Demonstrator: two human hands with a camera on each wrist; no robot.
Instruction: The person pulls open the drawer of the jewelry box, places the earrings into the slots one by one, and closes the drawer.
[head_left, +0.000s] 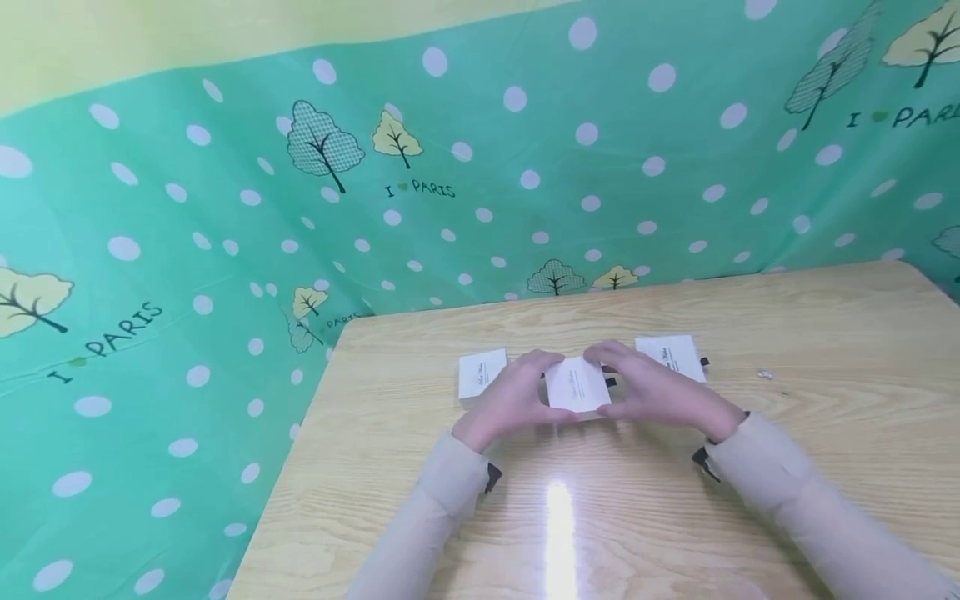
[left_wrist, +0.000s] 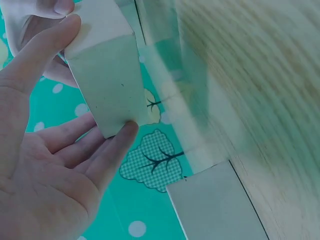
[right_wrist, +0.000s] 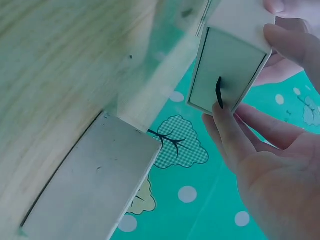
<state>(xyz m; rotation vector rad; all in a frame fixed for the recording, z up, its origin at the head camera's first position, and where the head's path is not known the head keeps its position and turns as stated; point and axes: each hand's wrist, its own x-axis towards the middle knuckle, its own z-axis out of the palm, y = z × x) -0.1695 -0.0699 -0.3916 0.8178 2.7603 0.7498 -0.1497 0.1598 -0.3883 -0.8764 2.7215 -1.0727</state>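
Note:
A small white drawer-style box (head_left: 577, 383) with faint printed lettering on top is held between both hands above the wooden table. My left hand (head_left: 520, 392) grips its left side, with thumb and fingers at the edges. My right hand (head_left: 656, 390) grips the right side. In the right wrist view, a black pull tab (right_wrist: 219, 92) stands out from the box's end panel, and a right fingertip touches it. A plain end of the held box (left_wrist: 105, 80) faces the left wrist camera. Similar white boxes lie on either side, one on the left (head_left: 480, 372) and another on the right (head_left: 672, 353), partly behind the right hand.
Tiny pale pieces (head_left: 765, 374) lie on the wooden table (head_left: 390, 433) to the right of the boxes. Behind the table hangs a green dotted cloth (head_left: 480, 200) printed with trees. A bright light reflection crosses the tabletop in front of the hands.

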